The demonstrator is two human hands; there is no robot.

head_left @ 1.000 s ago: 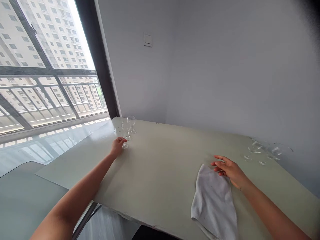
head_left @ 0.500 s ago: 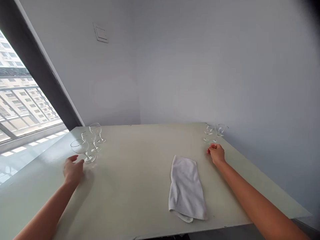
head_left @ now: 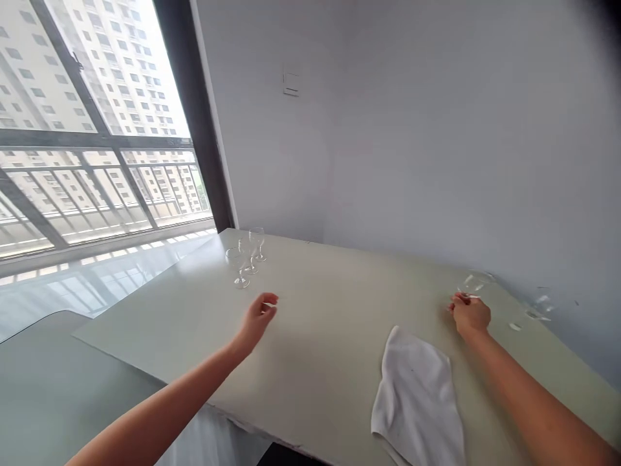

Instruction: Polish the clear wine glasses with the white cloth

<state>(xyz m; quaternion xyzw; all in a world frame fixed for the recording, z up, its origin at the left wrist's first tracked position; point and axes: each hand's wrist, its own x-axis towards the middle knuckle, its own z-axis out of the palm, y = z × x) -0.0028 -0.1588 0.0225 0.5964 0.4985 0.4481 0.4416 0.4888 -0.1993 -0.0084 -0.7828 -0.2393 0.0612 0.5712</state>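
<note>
Three clear stemmed glasses stand upright at the table's back left, the front one (head_left: 237, 264) nearest to me. My left hand (head_left: 261, 314) is over the table to the right of and nearer than these glasses, fingers curved and apart, holding nothing. On the right, my right hand (head_left: 470, 314) has its fingers closed at a glass (head_left: 474, 281), whose foot or stem seems to be between them. Another glass (head_left: 538, 308), blurred, is to the right of that hand. A white cloth (head_left: 420, 395) lies between my arms, near the front edge.
The pale table (head_left: 330, 285) stands in a corner against grey walls. A large window (head_left: 97, 136) with dark frames is on the left, and a wall switch (head_left: 291, 83) is on the back wall.
The view has turned left. My left hand has moved right, away from the three glasses. My right hand has closed on a glass, and the right-hand glasses look farther apart.
</note>
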